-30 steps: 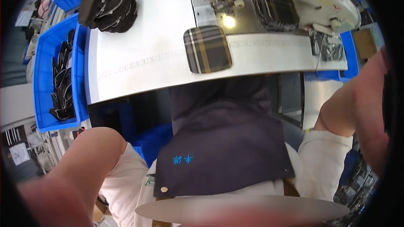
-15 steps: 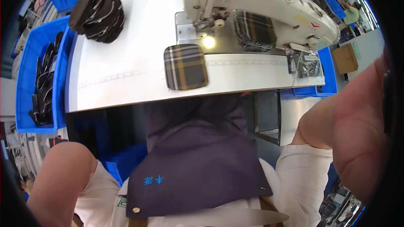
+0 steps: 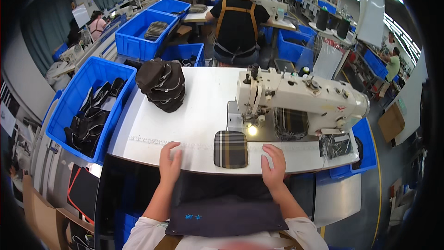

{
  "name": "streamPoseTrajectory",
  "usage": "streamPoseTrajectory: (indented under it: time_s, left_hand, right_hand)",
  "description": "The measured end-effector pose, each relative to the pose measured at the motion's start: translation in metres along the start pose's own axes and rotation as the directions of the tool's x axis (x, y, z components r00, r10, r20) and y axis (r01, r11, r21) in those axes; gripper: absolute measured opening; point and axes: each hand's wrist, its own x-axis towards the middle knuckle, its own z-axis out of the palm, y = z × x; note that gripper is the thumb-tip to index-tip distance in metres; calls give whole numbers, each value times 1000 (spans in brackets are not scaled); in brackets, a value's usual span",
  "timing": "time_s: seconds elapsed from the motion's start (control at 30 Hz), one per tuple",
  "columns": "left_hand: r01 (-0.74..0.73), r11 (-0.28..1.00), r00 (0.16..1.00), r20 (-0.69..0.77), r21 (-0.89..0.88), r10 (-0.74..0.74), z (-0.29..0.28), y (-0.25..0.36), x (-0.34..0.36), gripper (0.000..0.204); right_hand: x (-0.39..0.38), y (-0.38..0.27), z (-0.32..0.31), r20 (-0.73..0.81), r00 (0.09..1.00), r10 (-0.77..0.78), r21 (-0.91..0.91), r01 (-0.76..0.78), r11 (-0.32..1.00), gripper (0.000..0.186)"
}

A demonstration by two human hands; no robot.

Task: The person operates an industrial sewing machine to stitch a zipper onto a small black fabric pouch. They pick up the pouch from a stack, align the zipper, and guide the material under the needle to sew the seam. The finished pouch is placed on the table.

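A square plaid fabric piece (image 3: 231,150) with rounded corners lies flat at the front of the white sewing table (image 3: 203,97). To its left my left hand (image 3: 170,163) hovers at the table's front edge, fingers apart and holding nothing. On the piece's other side my right hand (image 3: 274,164) is also open, its fingers curved and not touching the fabric. Behind the piece stands a white sewing machine (image 3: 300,96) with its small lamp lit. A stack of similar plaid pieces (image 3: 291,124) sits under the machine's arm.
Dark fabric pieces are piled (image 3: 162,85) at the table's back left. A blue bin (image 3: 69,111) with dark pieces stands left of the table. Clear plastic packets (image 3: 335,146) lie at the right end. Ahead, another person (image 3: 237,28) sits at a table.
The view has tilted up, showing more of the room. Both my hands have come down to the table's front edge, the right one from close to the camera. The plaid piece stays on the table.
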Motion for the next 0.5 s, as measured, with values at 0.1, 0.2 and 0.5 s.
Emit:
streamPoseTrajectory:
  time_s: [0.1, 0.2, 0.5]
  left_hand:
    - [-360, 808, 930, 251, 466, 269, 13, 8, -9, 27]
    - [-263, 876, 955, 237, 405, 177, 11, 12, -9, 33]
    - [-588, 734, 808, -223, -341, 545, -85, 164, 90, 76]
  right_hand:
    - [-18, 30, 14, 108, 955, 275, 162, -290, 943, 19]
    - [-24, 27, 24, 128, 969, 210, 65, -220, 973, 17]
    - [117, -52, -48, -58, 966, -251, 505, 245, 828, 69]
